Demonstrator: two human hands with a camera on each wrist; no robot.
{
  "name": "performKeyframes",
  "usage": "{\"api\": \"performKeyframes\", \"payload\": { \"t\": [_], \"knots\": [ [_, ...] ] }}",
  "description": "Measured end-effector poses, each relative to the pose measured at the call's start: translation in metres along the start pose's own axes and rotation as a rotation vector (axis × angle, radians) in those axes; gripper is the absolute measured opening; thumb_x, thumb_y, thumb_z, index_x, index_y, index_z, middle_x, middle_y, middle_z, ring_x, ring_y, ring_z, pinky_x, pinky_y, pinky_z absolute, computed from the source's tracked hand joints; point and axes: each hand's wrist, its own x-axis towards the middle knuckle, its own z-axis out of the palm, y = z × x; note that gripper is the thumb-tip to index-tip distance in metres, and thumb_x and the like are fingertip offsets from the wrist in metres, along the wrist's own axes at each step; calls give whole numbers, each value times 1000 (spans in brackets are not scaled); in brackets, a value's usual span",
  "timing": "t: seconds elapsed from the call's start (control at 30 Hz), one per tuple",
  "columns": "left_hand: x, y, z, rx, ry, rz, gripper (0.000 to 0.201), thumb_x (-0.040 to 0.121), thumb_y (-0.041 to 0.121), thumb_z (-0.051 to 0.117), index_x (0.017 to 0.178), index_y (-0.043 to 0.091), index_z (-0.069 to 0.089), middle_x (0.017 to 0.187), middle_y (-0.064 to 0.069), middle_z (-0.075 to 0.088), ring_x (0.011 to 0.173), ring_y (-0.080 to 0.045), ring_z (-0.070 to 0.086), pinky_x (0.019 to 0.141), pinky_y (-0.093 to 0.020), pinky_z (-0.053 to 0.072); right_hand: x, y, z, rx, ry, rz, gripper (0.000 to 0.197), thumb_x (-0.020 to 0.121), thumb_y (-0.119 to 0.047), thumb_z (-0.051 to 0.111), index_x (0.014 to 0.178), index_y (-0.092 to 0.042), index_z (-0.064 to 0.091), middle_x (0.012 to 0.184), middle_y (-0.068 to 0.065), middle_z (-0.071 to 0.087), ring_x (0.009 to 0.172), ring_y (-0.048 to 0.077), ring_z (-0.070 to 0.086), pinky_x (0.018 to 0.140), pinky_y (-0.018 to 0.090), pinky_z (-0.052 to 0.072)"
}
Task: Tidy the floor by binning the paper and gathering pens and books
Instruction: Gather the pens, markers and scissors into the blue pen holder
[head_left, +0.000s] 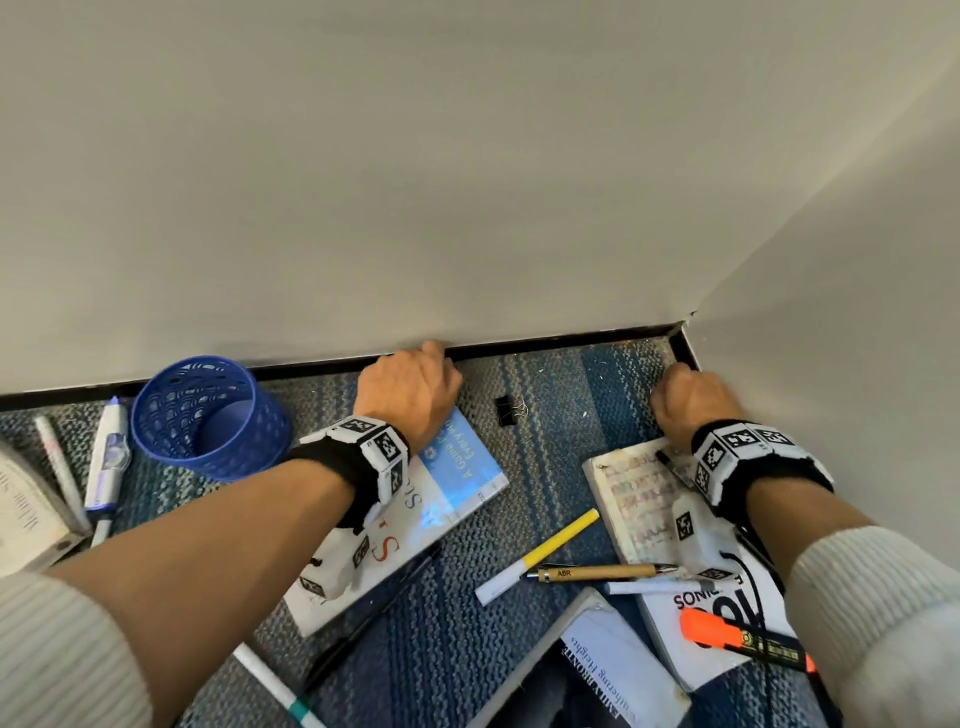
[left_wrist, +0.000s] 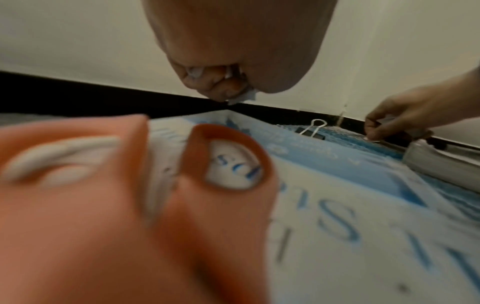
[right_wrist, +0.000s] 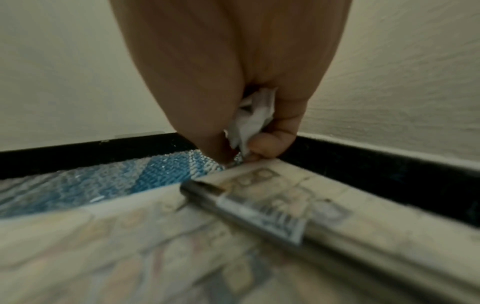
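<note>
My left hand (head_left: 415, 384) is curled into a fist by the black skirting, above the far corner of a blue and white book (head_left: 452, 488). In the left wrist view its fingers (left_wrist: 223, 84) pinch small white paper scraps (left_wrist: 244, 96). Over in the room's corner my right hand (head_left: 691, 400) is at the far edge of a patterned notebook (head_left: 639, 499). It grips crumpled white paper (right_wrist: 254, 117) and its fingertips (right_wrist: 262, 148) touch the carpet. A dark pen (right_wrist: 259, 207) lies on that notebook.
A blue mesh pen pot (head_left: 208, 415) lies on its side at left, with markers (head_left: 106, 457) beside it. A binder clip (head_left: 506, 410) sits between my hands. A yellow pen (head_left: 540, 553), wooden pen (head_left: 597, 573), orange highlighter (head_left: 743, 639) and more books (head_left: 613, 670) litter the carpet.
</note>
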Motion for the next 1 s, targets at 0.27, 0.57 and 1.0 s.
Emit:
{"api": "performKeyframes", "payload": {
  "t": [0.27,0.57,1.0],
  "knots": [
    [-7,-32,-15,-158,-4,91,19,97,21,45,100,3,51,100,-23,63,87,-45,59,69,-44,43,-43,-40,-8,524,314,-101,9,90,-13,48,89,-7,42,76,14,53,69,32,50,62,37,39],
    [-56,-38,-75,-173,37,109,16,97,20,42,106,5,41,83,-23,63,72,-41,58,58,-41,40,-124,-81,4,783,254,-116,8,95,-10,42,88,-7,41,65,7,50,66,30,49,62,38,35],
    [-85,-38,-27,61,-441,-56,70,102,31,40,153,3,1,154,-18,23,126,-37,49,94,-44,45,-85,-54,22,-117,4,-195,46,98,-30,41,144,-31,37,120,10,60,108,29,61,85,36,49]
  ]
}}
